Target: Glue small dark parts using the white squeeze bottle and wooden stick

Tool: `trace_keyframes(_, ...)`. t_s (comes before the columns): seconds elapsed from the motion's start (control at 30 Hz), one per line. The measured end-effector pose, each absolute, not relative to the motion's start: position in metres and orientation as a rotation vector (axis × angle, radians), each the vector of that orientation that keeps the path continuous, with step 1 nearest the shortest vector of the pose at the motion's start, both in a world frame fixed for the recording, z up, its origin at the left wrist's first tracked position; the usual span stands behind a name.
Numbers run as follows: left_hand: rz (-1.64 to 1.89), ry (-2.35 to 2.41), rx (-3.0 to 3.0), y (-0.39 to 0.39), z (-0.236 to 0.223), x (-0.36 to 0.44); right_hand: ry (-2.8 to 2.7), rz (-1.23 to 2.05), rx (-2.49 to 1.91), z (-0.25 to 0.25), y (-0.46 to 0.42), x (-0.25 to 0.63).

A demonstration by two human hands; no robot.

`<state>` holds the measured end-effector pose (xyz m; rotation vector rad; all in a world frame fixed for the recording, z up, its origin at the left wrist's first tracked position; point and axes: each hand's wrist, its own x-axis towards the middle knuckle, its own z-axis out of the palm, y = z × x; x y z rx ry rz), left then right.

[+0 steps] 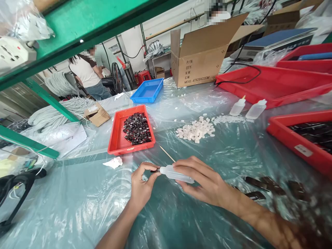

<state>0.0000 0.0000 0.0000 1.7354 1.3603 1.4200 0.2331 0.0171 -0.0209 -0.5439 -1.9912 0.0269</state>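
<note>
Bottle, translucent plastic, sits in right hand above the counter, lying nearly flat, nozzle toward left hand. Right fingers wrap over the body, thumb underneath. Left thumb and index pinch a small dark part at the nozzle; can't tell if they actually touch.

Handling, my read: bottle light, thin-walled, gives under pressure, so a hard grip could push contents out. Take it mid-body, light pressure, nozzle free. Dark part looks stiff, smooth, maybe slippery; so little to hold that fingertips on its sides are the only sane grip. Don't crowd the nozzle side.

Edges: wooden stick runs from just beyond the bottle up toward the red tray, easy to knock. White pieces are heaped loose past the right hand; a sleeve or knuckle would scatter them. Tissue sits just beside the tray's near side. Dark pieces lie by the right forearm, so keep that elbow steady. Most room to swing is left of the left hand. Plastic film there is wrinkled, could snag. Near counter edge out of view.
</note>
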Motion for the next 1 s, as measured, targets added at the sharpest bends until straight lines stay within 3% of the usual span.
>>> trace_keyframes(0.57,1.524,1.321,1.838,-0.002,-0.002,0.004,-1.927,0.387,-0.608,-0.006,0.023,0.235)
trace_keyframes(0.77,1.522,1.347,1.857,-0.001,-0.003,0.005,-1.992,0.27,-0.62,-0.003,0.019,0.238)
trace_keyframes(1.0,1.516,1.369,1.878,0.001,-0.004,0.004,-2.088,-0.103,-0.573,0.0,0.011,0.24)
